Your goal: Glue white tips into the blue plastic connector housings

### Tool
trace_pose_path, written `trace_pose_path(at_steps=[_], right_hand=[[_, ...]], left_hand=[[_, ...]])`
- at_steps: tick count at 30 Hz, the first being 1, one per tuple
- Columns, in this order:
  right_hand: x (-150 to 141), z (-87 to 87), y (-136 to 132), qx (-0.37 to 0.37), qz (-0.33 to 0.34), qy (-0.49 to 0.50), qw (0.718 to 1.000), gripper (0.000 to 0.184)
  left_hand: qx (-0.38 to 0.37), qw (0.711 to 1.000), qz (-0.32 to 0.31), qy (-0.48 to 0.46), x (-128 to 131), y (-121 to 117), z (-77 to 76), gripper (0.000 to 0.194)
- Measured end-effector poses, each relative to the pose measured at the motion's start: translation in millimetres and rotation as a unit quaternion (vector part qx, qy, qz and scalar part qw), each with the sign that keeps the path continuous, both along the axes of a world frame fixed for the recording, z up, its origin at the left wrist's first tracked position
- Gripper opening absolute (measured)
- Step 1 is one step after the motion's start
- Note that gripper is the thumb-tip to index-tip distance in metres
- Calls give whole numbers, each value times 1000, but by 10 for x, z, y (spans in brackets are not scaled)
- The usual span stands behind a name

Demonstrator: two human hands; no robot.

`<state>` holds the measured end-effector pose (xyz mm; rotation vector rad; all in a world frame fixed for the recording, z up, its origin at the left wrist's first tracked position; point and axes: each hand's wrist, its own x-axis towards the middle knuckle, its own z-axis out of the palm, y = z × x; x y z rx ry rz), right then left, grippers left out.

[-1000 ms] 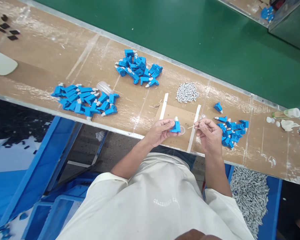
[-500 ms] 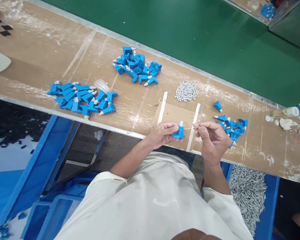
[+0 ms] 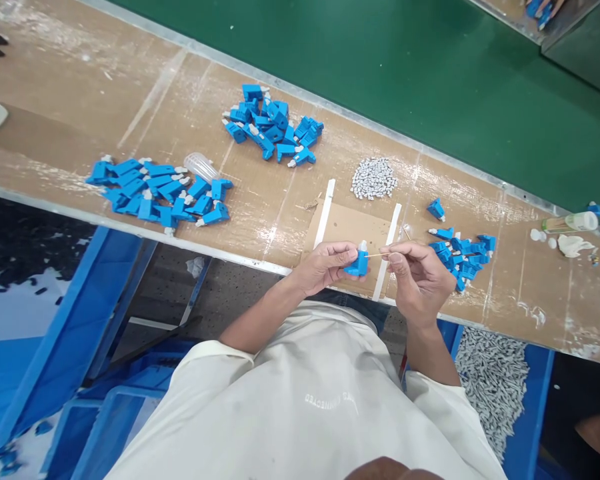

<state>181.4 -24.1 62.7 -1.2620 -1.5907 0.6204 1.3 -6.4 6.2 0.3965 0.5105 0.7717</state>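
My left hand point(image 3: 323, 268) is closed on a small blue plastic part point(image 3: 359, 264) with a light grey tip pointing away from me. Between the fingertips of my right hand point(image 3: 421, 280) is a thin wooden toothpick point(image 3: 377, 255), held level. Its left end meets the right side of the blue part; whether it goes into a hole there is too small to tell. Both hands are over the near edge of a cardboard sheet point(image 3: 353, 223) edged by two white tape strips. Just right of my right hand lies a pile of similar blue parts point(image 3: 463, 253).
Two larger piles of blue parts, one at the left point(image 3: 145, 190) and one farther back point(image 3: 270, 123), lie on the bench. Small grey pieces point(image 3: 373, 178) are heaped beyond the cardboard. A clear-sided bottle point(image 3: 570, 222) lies at the right. Below the bench stands a blue bin of grey pieces point(image 3: 493, 387).
My right hand has shifted slightly left, and the toothpick's end has come up against the blue part. My left hand keeps its hold on the part.
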Motion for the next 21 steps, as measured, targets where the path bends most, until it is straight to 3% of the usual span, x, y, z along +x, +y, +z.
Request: trace_pose_path(at_steps=[7,16,21], right_hand=[[5,25,62,144,57,-93,984,16],[12,40,88,139,71,-128,979,15],[-9,68,95,91,29,-25,995,5]], left_hand=[[5,1000,0,3,-1,-7,-38,48],[9,1000,-12,4,-19,-5,-57,50],[-8,1000,-19,-3,-57,5,-54,51]])
